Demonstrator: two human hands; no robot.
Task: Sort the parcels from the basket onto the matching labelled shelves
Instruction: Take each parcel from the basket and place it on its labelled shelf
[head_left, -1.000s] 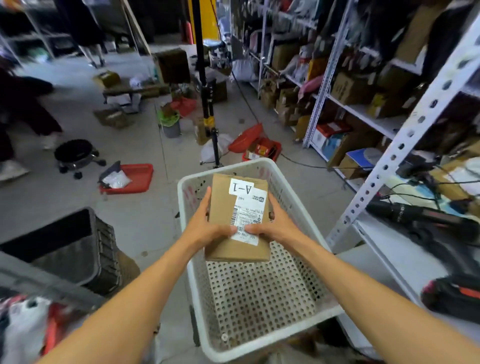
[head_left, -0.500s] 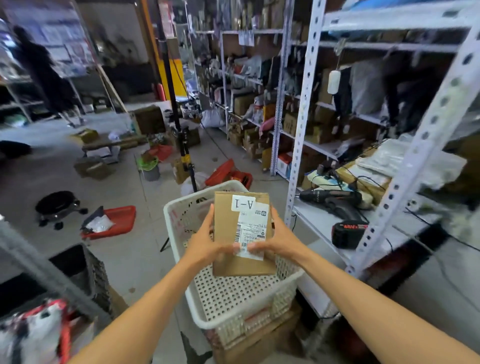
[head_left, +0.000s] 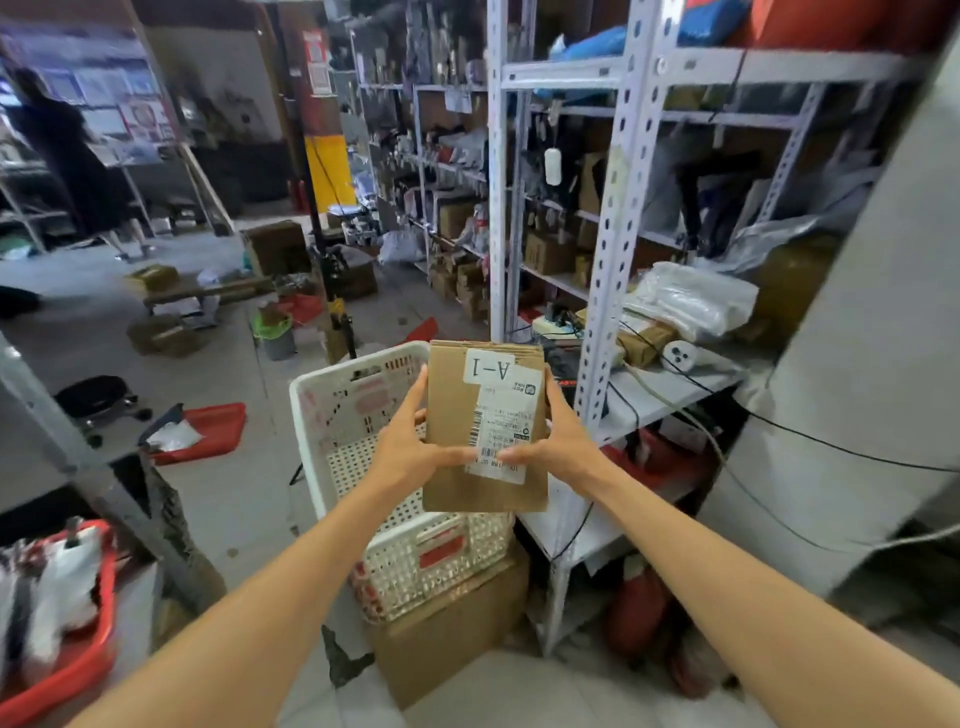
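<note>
A flat brown cardboard parcel (head_left: 457, 415) with a white shipping label and an "A-1" sticker is held upright above the white perforated basket (head_left: 332, 410). My left hand (head_left: 410, 447) grips its left edge with the thumb on the front. My right hand (head_left: 563, 441) grips its right edge, thumb pressed on the label. The basket looks empty inside and rests on a cardboard box (head_left: 447, 629). A white metal shelf rack (head_left: 613, 249) stands just right of the parcel, its shelves crowded with boxes and bags.
On the nearest shelf board (head_left: 670, 395) lie cables, a wrapped brown packet and a plastic bag. A red tub (head_left: 67, 660) sits bottom left, a red tray (head_left: 208, 431) and black stool (head_left: 98, 400) on the floor. A person (head_left: 67, 156) stands far left.
My view has risen and turned toward the shelf rack. The parcel has lifted out of the basket and moved right, both hands still gripping it.
</note>
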